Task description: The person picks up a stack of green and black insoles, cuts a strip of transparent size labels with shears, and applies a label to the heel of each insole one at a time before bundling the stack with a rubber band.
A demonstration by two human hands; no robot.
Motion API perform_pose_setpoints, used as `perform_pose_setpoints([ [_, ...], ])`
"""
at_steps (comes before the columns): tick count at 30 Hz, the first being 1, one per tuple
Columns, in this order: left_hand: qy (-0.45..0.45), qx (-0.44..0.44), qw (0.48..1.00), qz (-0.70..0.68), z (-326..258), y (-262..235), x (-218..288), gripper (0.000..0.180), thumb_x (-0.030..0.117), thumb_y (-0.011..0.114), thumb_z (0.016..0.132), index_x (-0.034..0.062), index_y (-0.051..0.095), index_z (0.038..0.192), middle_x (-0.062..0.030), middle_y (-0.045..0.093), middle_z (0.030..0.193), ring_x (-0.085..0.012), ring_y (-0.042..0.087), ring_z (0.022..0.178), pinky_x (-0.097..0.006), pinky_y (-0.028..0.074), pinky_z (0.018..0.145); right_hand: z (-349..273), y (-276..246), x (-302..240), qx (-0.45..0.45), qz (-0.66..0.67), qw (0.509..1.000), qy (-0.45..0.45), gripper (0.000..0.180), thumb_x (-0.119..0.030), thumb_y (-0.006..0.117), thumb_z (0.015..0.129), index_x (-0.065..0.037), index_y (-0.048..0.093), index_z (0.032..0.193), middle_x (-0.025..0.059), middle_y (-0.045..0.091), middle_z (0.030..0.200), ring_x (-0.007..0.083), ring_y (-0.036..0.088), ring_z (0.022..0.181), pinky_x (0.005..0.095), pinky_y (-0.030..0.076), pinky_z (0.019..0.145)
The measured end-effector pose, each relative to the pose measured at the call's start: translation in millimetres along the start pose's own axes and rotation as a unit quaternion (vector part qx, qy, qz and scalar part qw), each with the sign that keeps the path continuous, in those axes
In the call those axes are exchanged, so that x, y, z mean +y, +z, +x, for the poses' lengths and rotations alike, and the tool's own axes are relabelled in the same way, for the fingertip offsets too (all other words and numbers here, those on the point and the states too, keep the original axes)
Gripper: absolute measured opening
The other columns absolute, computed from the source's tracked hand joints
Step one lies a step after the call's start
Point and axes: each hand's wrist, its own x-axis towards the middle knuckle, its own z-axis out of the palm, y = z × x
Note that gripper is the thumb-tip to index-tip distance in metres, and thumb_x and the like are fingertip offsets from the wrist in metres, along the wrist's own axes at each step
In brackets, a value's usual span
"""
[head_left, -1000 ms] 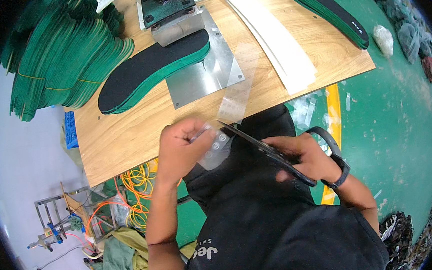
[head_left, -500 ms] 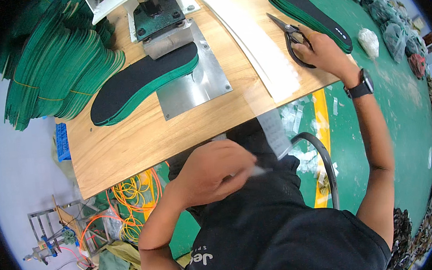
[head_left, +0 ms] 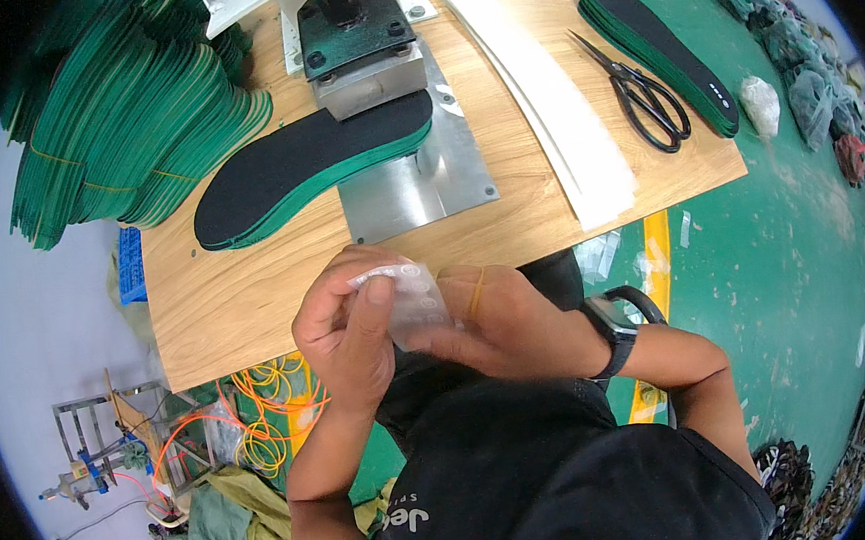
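Note:
My left hand [head_left: 341, 327] pinches a small piece of translucent film [head_left: 412, 296] with pale printed marks, just off the table's front edge. Beside it my right hand [head_left: 511, 315] is closed, its thumb against the film's lower right edge; its other fingertips are hidden. A thin yellowish band [head_left: 477, 292] lies across the right hand's fingers. Beyond the hands, a stack of black-topped green insoles [head_left: 305, 169] rests with one end under the metal press block [head_left: 371, 82]. Black-handled scissors [head_left: 650, 104] lie on the table at the right, touched by neither hand.
Banded green insole bundles [head_left: 142, 130] pile up at the left. Long white strips [head_left: 541, 102] lie right of the metal plate [head_left: 418, 201]. Another insole stack [head_left: 658, 54] sits near the table's right edge. Orange hoses [head_left: 262, 412] and film scraps [head_left: 602, 253] are on the floor.
My right hand has let go of the scissors and come left to the film by my left hand. My left hand has risen slightly and turned. A film strip that hung over the table edge is gone.

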Motion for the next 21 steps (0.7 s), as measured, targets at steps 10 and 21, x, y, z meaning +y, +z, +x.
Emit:
perform_pose_setpoints([
  [10, 0.142, -0.107, 0.859, 0.479, 125, -60, 15, 0.049, 0.022, 0.075, 0.072, 0.0007, 0.06, 0.113, -0.016, 0.057, 0.117, -0.0281, 0.055, 0.104, -0.036, 0.042, 0.093, 24, -2, 14, 0.126, 0.214, 0.953, 0.176, 0.04, -0.031, 0.046, 0.099, 0.004, 0.061, 0.088, -0.0042, 0.052, 0.069, 0.004, 0.046, 0.064, 0.0225, 0.039, 0.054],
  [21, 0.017, -0.26, 0.743, 0.617, 153, -62, -6, 0.076, 0.047, 0.075, 0.065, -0.0028, 0.056, 0.119, -0.0218, 0.061, 0.11, -0.0363, 0.057, 0.102, -0.04, 0.044, 0.092, 71, -17, 32, 0.221, 0.327, 0.88, 0.265, 0.028, -0.024, 0.053, 0.094, -0.001, 0.062, 0.082, -0.0022, 0.055, 0.069, 0.0046, 0.048, 0.058, 0.021, 0.039, 0.051],
])
